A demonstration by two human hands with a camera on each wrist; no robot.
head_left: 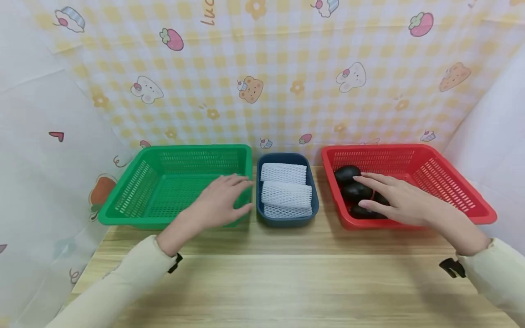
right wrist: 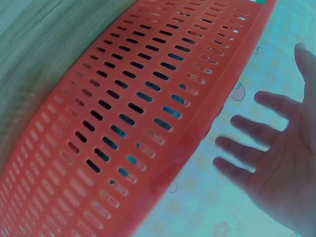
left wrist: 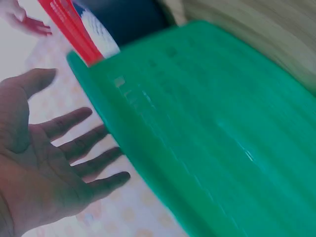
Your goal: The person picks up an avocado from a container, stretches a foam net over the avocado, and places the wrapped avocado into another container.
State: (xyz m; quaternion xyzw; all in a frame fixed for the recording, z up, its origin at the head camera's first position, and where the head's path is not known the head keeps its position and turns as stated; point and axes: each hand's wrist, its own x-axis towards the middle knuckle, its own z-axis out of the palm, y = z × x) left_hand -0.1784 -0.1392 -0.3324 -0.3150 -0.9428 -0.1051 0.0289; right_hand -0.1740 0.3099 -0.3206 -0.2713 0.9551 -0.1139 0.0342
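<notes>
My left hand (head_left: 219, 200) hovers over the right end of the green basket (head_left: 108, 214), fingers spread and holding nothing; the left wrist view shows its bare palm beside the basket's rim. Over the left part of the red basket (head_left: 463, 200) is my right hand (head_left: 404, 200), its fingers stretched out and nothing in its grasp. Several dark, glossy, rounded things (head_left: 347, 174) lie at that basket's left side, partly hidden beneath the hand. Between the two baskets stands a dark blue bin (head_left: 288, 222) with white foam net sleeves (head_left: 286, 194) stacked in it.
The baskets and bin stand in a row on a light wooden table (head_left: 287, 282). Behind them hangs a yellow checked cloth (head_left: 287, 68) with cartoon prints. White cloth (head_left: 37, 182) hangs along the left side, and more closes off the right.
</notes>
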